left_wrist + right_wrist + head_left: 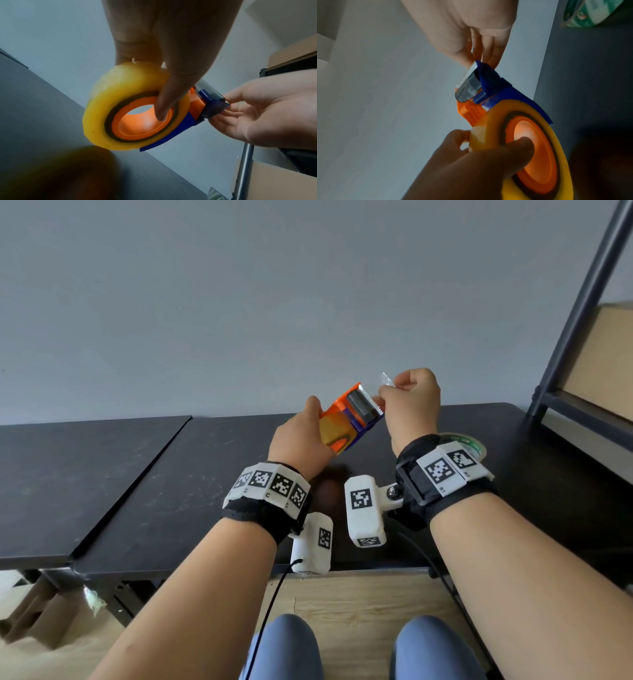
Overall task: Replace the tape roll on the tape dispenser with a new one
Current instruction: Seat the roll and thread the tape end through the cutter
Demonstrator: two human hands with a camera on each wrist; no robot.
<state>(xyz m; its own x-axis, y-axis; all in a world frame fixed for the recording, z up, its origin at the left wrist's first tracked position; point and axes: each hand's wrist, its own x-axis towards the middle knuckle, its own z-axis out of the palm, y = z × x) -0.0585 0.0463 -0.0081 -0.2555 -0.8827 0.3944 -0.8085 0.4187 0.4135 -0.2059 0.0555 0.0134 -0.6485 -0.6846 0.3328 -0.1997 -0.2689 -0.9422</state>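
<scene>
My left hand (pixel 308 436) grips the orange and blue tape dispenser (pixel 346 419) above the black table, cutter end tilted up and away. A yellowish tape roll (pixel 106 108) sits on its orange hub (pixel 142 123), with one left finger (pixel 163 102) reaching into the hub. My right hand (pixel 400 395) is curled at the serrated cutter (pixel 371 402) and pinches a clear tape end (pixel 386 379) just above it. In the right wrist view its fingertips (pixel 488 55) touch the blue cutter head (pixel 489 79). A second tape roll with a green label (pixel 474 444) lies on the table behind my right wrist.
The black table (pixel 205 474) runs along a grey wall, with a second black tabletop (pixel 68 474) to its left. A dark metal shelf frame (pixel 579 313) holding a cardboard box (pixel 606 361) stands at the right. Wooden floor and my knees are below.
</scene>
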